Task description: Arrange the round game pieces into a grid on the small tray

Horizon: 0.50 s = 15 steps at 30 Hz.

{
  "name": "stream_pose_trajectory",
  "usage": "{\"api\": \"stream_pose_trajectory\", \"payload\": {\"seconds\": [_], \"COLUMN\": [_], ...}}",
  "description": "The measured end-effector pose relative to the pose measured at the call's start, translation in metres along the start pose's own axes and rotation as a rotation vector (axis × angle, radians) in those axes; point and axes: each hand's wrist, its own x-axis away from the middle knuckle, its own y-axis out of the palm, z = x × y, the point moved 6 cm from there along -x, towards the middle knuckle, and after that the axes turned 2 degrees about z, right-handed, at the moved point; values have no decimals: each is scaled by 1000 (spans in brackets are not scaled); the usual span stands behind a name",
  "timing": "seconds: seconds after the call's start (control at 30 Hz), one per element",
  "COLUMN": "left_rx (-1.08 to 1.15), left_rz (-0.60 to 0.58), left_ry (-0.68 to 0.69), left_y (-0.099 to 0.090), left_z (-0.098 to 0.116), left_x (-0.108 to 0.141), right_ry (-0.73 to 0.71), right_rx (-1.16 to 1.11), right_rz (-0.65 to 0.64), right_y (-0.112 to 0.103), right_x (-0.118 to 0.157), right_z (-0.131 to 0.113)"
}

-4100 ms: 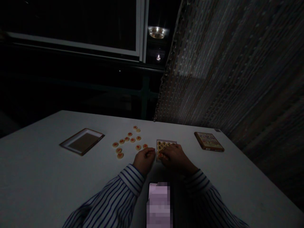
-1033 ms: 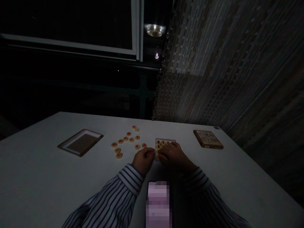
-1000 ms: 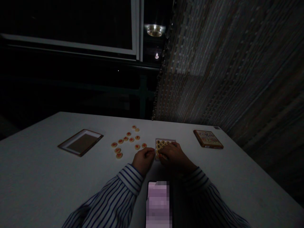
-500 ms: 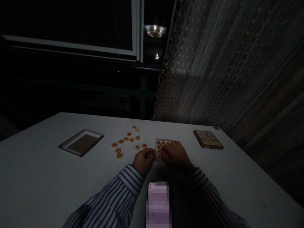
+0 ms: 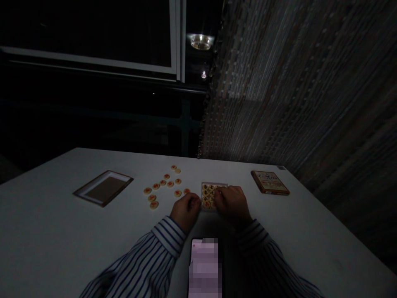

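A small clear tray (image 5: 214, 183) of round Chinese chess pieces with black and red characters lies between my hands. My left hand (image 5: 185, 211) is closed at the tray's left edge, its fingertips curled inward. What it holds, if anything, is hidden. My right hand (image 5: 232, 203) covers the tray's right side, its fingers bent down over the pieces. Whether a piece is pinched there I cannot make out. Left of the tray, several loose chess pieces (image 5: 156, 186) with red characters are scattered on the white table (image 5: 124, 231).
An open, shallow box part (image 5: 104, 188) lies on the left of the table. A printed box lid (image 5: 269, 182) rests at the right. In front of me is a lit phone (image 5: 204, 269). A bead curtain (image 5: 263, 103) hangs behind the table's right side.
My right hand has moved slightly off the pieces, so more of the tray shows. My left hand stays by the tray's left edge. The whole view has shifted a little.
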Motion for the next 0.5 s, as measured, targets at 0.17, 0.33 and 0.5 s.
{"api": "stream_pose_trajectory", "payload": {"seconds": [0.17, 0.33, 0.5], "left_rx": [-76, -158, -178], "left_rz": [-8, -94, -115], "left_ry": [65, 154, 183], "left_y": [2, 9, 10], "left_z": [6, 18, 20], "left_x": [3, 10, 13], "right_ry": [16, 25, 34], "right_rx": [5, 5, 18], "right_rz": [36, 30, 34], "right_y": [0, 0, -1], "right_x": [3, 3, 2], "right_z": [3, 3, 4]}}
